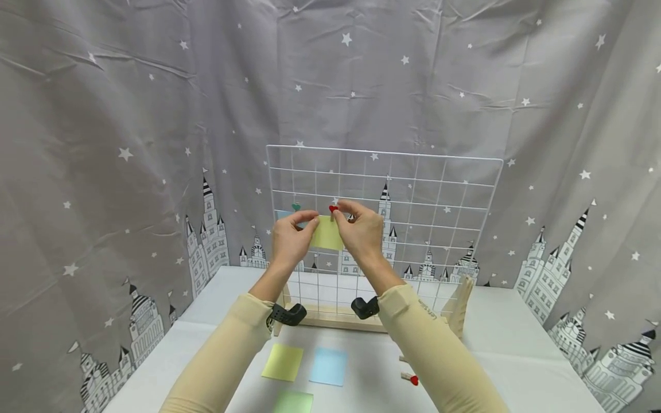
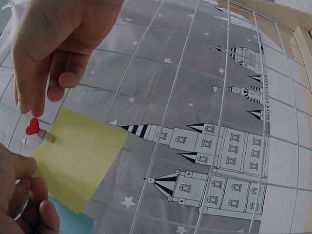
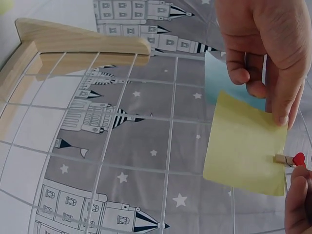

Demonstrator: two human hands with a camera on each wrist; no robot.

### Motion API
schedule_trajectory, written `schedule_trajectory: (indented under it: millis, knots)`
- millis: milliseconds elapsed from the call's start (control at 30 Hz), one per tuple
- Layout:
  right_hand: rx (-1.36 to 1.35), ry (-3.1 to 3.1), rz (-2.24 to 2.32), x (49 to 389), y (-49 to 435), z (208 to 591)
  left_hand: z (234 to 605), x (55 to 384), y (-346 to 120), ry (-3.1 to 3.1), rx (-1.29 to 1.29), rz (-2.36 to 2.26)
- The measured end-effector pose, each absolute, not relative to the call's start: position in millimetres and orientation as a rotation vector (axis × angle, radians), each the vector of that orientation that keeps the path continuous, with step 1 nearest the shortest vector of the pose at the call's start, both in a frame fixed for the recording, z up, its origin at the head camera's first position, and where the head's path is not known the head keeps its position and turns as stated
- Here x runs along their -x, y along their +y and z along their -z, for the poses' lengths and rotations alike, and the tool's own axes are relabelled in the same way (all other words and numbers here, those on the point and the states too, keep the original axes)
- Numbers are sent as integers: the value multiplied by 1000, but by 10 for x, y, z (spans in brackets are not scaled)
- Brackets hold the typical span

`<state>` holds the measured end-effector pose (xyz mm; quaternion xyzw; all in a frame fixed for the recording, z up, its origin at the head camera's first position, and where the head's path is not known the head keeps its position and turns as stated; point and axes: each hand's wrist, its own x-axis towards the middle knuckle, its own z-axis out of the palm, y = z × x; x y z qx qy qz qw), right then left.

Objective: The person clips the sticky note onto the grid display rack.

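Note:
A yellow sticky note (image 1: pixel 327 234) hangs against the white wire grid (image 1: pixel 384 151). At its top edge is a small wooden clothespin (image 2: pixel 47 136) with a red heart. My left hand (image 1: pixel 292 238) pinches the note's upper left corner between thumb and finger. Beside the red heart, my right hand (image 1: pixel 364 229) holds its thumb and fingertips close; the whole heart shows in the left wrist view, with nothing seen gripped. A blue sticky note (image 3: pixel 226 80) hangs farther left on the grid, partly hidden by my left hand, below a green heart clothespin (image 1: pixel 296 206).
On the white table lie a yellow pad (image 1: pixel 282 362), a blue pad (image 1: pixel 329 367) and a green pad (image 1: pixel 293 402). A red-heart clothespin (image 1: pixel 410 378) lies near my right forearm. The grid stands in a wooden base (image 1: pixel 335 319), before a grey castle-print curtain (image 1: pixel 392 86).

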<state>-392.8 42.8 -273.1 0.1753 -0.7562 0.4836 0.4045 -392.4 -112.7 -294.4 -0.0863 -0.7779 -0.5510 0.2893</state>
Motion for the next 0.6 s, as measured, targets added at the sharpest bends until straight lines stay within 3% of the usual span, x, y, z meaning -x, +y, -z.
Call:
schedule_trajectory:
  millis: [600]
  knots:
    - [-505,-1949,-1354,3873,652,2820,3011,3849,-1200,-2034,233,1444]
